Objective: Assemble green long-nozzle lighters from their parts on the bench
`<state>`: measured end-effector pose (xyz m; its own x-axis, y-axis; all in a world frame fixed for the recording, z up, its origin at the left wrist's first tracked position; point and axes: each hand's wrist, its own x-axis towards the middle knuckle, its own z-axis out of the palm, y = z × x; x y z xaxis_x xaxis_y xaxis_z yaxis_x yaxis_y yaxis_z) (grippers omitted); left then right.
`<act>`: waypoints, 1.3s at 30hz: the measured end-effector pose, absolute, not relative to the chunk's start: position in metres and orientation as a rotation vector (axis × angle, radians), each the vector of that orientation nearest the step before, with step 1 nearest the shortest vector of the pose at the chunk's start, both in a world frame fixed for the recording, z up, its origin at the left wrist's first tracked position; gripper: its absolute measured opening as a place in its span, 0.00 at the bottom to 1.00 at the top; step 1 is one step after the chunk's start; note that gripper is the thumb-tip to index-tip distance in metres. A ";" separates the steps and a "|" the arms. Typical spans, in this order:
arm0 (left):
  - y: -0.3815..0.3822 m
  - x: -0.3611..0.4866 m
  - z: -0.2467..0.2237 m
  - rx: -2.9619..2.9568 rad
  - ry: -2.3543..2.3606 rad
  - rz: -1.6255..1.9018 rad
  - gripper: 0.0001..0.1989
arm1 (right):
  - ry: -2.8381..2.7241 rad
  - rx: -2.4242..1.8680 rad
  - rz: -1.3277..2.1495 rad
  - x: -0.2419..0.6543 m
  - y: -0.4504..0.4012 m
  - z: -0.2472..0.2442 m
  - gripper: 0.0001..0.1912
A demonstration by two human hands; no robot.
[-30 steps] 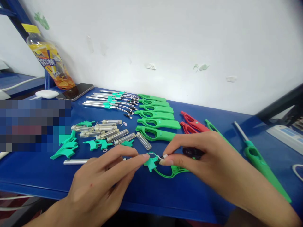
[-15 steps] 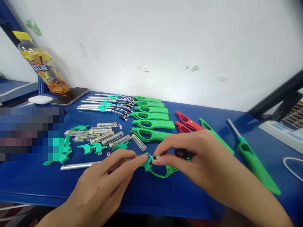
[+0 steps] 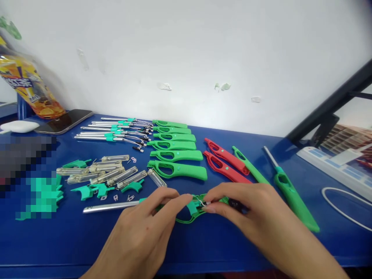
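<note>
A green lighter shell half (image 3: 186,222) lies at the front of the table, with a metal tube (image 3: 112,207) reaching left from it. My left hand (image 3: 142,228) is closed over the shell's front part, its index fingertip touching a teal trigger (image 3: 192,208) at the handle loop. Between thumb and index finger, my right hand (image 3: 247,213) pinches a small black igniter piece (image 3: 205,204) with a white wire (image 3: 201,200), just right of the trigger. A dark rounded object (image 3: 236,204) shows under the right hand; its kind is unclear. The left thumb is hidden.
Behind lie clear fuel tanks (image 3: 122,176), loose teal triggers (image 3: 87,191), wired metal tubes (image 3: 99,135), green shells (image 3: 180,155) and red shells (image 3: 225,170). Rightward are an assembled lighter (image 3: 296,201) and a power strip (image 3: 334,166); leftward, a phone (image 3: 65,120) and a bottle (image 3: 31,89).
The view has swung right, so the table things appear further left. The trigger and both hands have shifted right along the shell. The right hand still pinches the black piece.
</note>
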<state>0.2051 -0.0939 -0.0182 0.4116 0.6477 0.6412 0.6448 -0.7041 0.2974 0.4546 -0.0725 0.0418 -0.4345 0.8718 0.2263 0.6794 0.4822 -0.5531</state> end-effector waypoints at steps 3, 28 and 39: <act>-0.092 0.204 -0.017 2.650 1.264 1.240 0.18 | -2.237 -1.276 0.517 0.457 -0.075 0.026 0.06; -0.091 0.206 -0.017 2.633 1.224 1.264 0.20 | -2.071 -1.213 0.476 0.459 -0.095 -0.021 0.09; -0.091 0.207 -0.020 2.625 1.242 1.233 0.21 | -2.062 -1.213 0.519 0.459 -0.097 -0.022 0.10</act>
<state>0.2071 -0.0909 -0.0196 0.3846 0.6500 0.6554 0.6605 -0.6898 0.2965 0.4589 -0.0970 -0.0217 -0.3344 0.8741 0.3525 0.6029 0.4858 -0.6328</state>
